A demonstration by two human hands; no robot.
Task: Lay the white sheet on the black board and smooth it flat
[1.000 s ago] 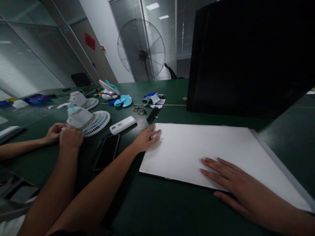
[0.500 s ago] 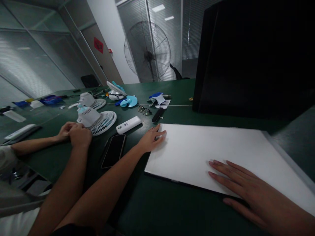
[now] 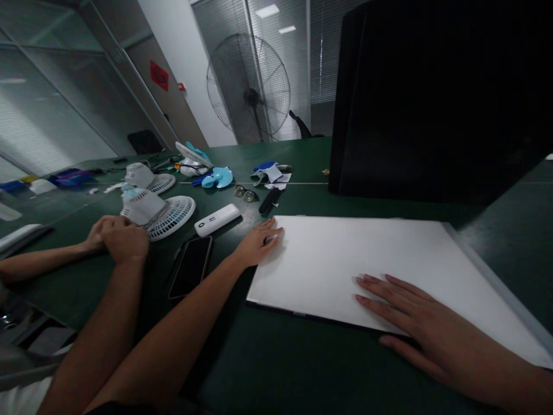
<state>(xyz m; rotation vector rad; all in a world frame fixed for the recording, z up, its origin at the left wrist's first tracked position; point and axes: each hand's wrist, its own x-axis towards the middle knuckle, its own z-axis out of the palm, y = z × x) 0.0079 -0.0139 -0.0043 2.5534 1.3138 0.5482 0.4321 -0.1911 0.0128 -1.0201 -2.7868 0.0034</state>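
A flat white panel (image 3: 319, 259) with a thin dark edge lies on the green table (image 3: 276, 363). On its left end rests my left hand (image 3: 258, 241), fingers spread and nothing held. My right hand (image 3: 415, 323) lies over the panel's near edge, its fingers stretched out on the white surface and its thumb off the edge. Left of my left hand are a white power bank (image 3: 217, 220) and a dark-screened phone (image 3: 191, 267). A pair of glasses (image 3: 245, 193) and a black elongated object (image 3: 269, 201) lie just beyond it.
Behind the panel stands a large black screen-like block (image 3: 432, 104). A co-worker's clasped hands (image 3: 118, 236) are at the left, beside white fan parts (image 3: 170, 216). Blue fan blades (image 3: 218, 177) and crumpled cloths (image 3: 272, 173) lie farther back. A big standing fan (image 3: 250, 95) is beyond the table.
The whole view has shifted slightly, so everything appears a little farther left. Both my hands keep their places on the white panel.
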